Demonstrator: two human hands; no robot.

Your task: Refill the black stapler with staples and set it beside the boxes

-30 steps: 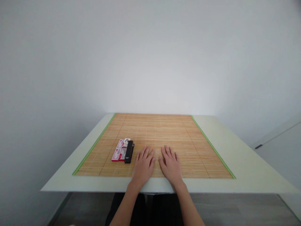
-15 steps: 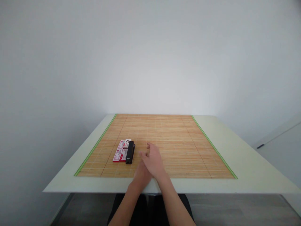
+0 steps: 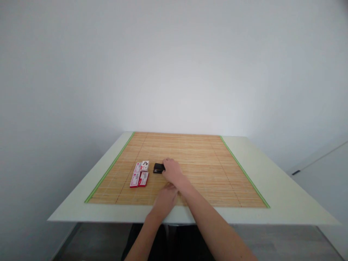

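My right hand (image 3: 172, 170) is closed around one end of a black stapler (image 3: 158, 168), which lies crosswise on the bamboo mat (image 3: 195, 152). The fingers cover the stapler's right part. My left hand (image 3: 165, 198) rests low on the mat near its front edge, beneath the right wrist. Its fingers lie loosely stretched out, their tips partly hidden, and no object shows in them. Left of the stapler sit several small red-and-white staple boxes (image 3: 143, 179), grouped side by side; the one at the back (image 3: 145, 165) has a dark picture on it.
The mat has green edging (image 3: 244, 170) and covers the middle of a white table (image 3: 282, 188). A plain wall (image 3: 179, 72) stands behind the table's far edge. My dark-clothed legs (image 3: 187, 243) are under the near edge.
My right hand has moved forward and taken hold of the stapler. The stapler has shifted right, away from the boxes, and turned from lengthwise to crosswise. My left hand stays nearly in place.
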